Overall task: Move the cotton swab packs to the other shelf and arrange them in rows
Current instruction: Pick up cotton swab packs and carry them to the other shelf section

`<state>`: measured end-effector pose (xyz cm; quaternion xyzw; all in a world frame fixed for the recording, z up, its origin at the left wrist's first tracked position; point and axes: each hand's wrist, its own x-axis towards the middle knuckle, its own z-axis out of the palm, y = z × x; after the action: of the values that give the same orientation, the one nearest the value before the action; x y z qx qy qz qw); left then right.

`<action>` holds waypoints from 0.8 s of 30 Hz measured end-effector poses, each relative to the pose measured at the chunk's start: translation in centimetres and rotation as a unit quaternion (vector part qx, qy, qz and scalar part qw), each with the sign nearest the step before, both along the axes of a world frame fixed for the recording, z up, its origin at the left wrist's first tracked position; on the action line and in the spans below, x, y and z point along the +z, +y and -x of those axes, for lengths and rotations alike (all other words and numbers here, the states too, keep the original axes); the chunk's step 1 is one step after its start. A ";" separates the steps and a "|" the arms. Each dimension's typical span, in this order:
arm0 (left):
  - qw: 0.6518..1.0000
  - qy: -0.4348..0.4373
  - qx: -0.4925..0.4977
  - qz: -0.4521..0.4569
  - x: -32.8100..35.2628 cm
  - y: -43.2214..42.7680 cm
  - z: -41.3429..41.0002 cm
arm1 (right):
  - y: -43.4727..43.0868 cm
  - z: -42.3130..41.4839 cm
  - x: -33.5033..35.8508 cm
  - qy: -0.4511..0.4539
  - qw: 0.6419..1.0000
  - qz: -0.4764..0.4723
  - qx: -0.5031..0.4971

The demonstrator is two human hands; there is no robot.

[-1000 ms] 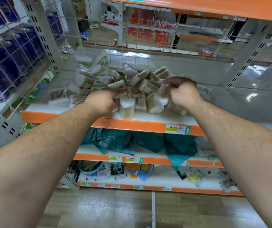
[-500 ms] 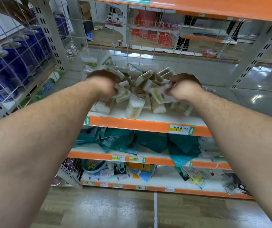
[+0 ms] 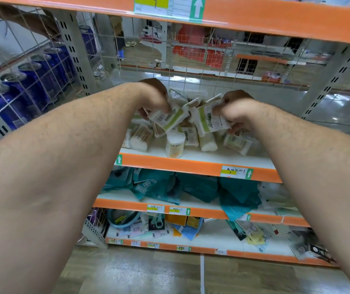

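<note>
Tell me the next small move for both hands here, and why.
Probably draw both hands back out of the shelf: the left hand and right hand each grip green-labelled cotton swab packs held above the loose pile, so nothing more needs grasping before carrying them off.

Both bare forearms stretch forward and converge, wrists bent downward, knuckles up. The left hand (image 3: 154, 98) curls its fingers round a cotton swab pack (image 3: 166, 117); the right hand (image 3: 236, 107), level with it and just apart, has a second pack (image 3: 210, 120) in the same closed grip.
</note>
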<state>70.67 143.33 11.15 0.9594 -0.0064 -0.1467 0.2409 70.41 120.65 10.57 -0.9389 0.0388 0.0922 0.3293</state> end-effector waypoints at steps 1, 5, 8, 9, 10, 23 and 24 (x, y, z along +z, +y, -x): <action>1.000 0.008 0.003 0.010 0.1 -0.1 0.1 | 0.0 0.0 0.1 0.002 1.000 -0.016 -0.002; 0.998 0.031 0.016 0.049 0.5 0.0 0.5 | -0.2 0.0 0.1 0.012 0.997 -0.073 -0.003; 0.997 0.022 0.022 0.066 0.7 0.2 0.8 | -0.3 -0.1 0.0 0.006 0.995 -0.099 -0.014; 0.997 0.022 0.024 0.070 0.7 0.3 0.9 | -0.3 -0.1 0.0 0.004 0.994 -0.110 -0.016; 0.997 0.025 0.025 0.074 0.8 0.3 0.9 | -0.3 -0.1 0.1 0.004 0.993 -0.117 -0.016; 0.996 0.063 -0.026 0.058 0.6 0.9 1.0 | 0.2 0.6 0.7 0.050 0.993 -0.094 0.044; 0.996 0.063 -0.026 0.065 0.6 0.9 1.0 | 0.2 0.6 0.8 0.056 0.993 -0.091 0.046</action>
<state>69.68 144.19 11.74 0.9301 -0.0255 -0.2125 0.2985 69.85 120.86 11.33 -0.8994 0.0051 0.1629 0.4057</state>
